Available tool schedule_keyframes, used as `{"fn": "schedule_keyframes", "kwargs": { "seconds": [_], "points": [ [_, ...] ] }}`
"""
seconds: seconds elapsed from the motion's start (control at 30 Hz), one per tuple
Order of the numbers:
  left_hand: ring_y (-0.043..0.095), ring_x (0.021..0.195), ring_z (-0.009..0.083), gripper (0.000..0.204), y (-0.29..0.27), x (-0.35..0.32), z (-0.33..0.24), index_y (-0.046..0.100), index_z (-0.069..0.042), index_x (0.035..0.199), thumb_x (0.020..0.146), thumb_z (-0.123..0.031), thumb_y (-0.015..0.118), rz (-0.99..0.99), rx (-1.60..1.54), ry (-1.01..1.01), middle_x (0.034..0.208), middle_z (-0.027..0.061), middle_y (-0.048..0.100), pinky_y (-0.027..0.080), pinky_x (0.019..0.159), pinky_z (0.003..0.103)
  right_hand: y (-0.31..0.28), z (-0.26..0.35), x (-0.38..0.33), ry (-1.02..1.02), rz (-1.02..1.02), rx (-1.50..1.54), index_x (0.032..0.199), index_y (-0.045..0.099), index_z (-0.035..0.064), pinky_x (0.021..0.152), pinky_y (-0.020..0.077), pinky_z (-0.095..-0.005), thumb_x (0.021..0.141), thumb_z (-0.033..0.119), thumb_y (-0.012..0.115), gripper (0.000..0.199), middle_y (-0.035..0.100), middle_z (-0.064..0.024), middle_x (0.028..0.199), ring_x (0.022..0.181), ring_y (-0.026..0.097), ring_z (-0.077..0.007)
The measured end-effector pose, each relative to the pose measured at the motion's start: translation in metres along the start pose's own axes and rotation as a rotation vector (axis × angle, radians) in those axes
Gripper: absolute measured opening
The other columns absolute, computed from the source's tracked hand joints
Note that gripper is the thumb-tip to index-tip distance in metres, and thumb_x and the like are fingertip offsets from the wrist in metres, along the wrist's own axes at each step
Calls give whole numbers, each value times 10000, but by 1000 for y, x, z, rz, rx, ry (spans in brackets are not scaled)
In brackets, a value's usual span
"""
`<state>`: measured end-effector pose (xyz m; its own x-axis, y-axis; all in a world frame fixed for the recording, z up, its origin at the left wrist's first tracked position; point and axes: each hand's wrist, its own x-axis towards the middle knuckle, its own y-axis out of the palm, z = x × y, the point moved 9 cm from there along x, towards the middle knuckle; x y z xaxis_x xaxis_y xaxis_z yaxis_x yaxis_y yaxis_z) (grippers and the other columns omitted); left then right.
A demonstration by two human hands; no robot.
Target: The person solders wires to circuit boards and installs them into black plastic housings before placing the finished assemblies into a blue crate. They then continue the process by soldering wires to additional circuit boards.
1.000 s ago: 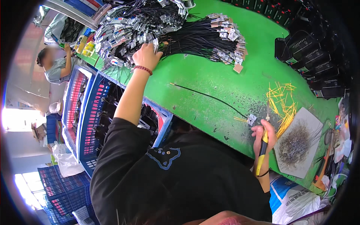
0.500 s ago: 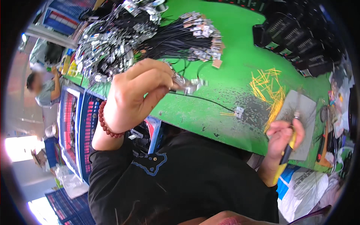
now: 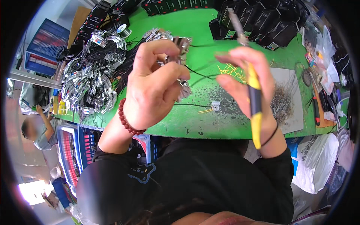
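My left hand (image 3: pixel 153 84), with a dark red bead bracelet at the wrist, is closed around several small silver metal connectors (image 3: pixel 183 52) with black cables, held above the green table. To its right, my right hand (image 3: pixel 249 80) holds a soldering iron (image 3: pixel 255 108) with a yellow and black handle, its metal shaft pointing away from me. The thumb and fingers of that hand are spread, with the handle lying across the palm. On the table between the hands lies one silver connector (image 3: pixel 216 106) on a black cable, with yellow strands beside it.
A heap of silver connectors (image 3: pixel 88 82) on black cables covers the table's left side. Loose yellow strands (image 3: pixel 232 71) lie beyond my right hand. A grey board (image 3: pixel 294 97) carries thin wire scraps. Black cases (image 3: pixel 262 22) stand at the back; a solder spool (image 3: pixel 123 30) sits back left.
My right hand has moved left and up from above the grey board, bringing the soldering iron near my left hand. My left hand has turned and the connectors in it now stand more upright.
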<state>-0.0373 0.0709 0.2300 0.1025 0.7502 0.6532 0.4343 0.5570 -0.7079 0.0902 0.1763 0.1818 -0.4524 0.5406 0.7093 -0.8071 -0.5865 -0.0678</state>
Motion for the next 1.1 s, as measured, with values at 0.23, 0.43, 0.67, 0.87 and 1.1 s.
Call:
{"fn": "schedule_keyframes", "kwargs": {
  "seconds": [0.23,0.43,0.67,0.87,1.1],
  "points": [
    [556,717,183,279,8,3,-7,619,-56,826,653,162,624,-35,-74,63,1119,130,458,461,583,288,19,8,11,-80,65,-246,1031,593,79,524,453,-248,690,-44,755,397,636,-40,725,542,605,-172],
    [547,706,125,241,15,-15,35,591,-46,920,748,118,631,-55,-414,-265,985,68,589,436,564,237,-11,23,-9,-300,-147,16,1085,531,-12,689,570,-306,809,-50,698,325,620,-120,967,781,679,-193],
    [512,578,91,198,25,-16,45,594,-34,962,791,30,670,-19,-362,-365,839,42,592,403,493,215,17,-18,2,-102,73,-152,1089,546,34,646,511,-250,821,-76,666,314,626,-56,809,706,634,-123],
    [555,614,45,346,48,-33,83,461,-9,1185,853,37,550,-75,-636,-534,956,88,563,433,528,202,36,-8,-25,-51,311,-237,1075,539,54,637,540,-261,792,-64,689,341,662,-83,874,677,635,-157],
    [537,816,75,484,106,-63,101,415,7,1296,830,67,530,16,-1004,-787,981,56,541,453,673,202,58,-4,-56,-469,146,-530,1038,644,198,442,393,-271,710,129,675,337,576,22,685,535,566,-138]
  ]
}}
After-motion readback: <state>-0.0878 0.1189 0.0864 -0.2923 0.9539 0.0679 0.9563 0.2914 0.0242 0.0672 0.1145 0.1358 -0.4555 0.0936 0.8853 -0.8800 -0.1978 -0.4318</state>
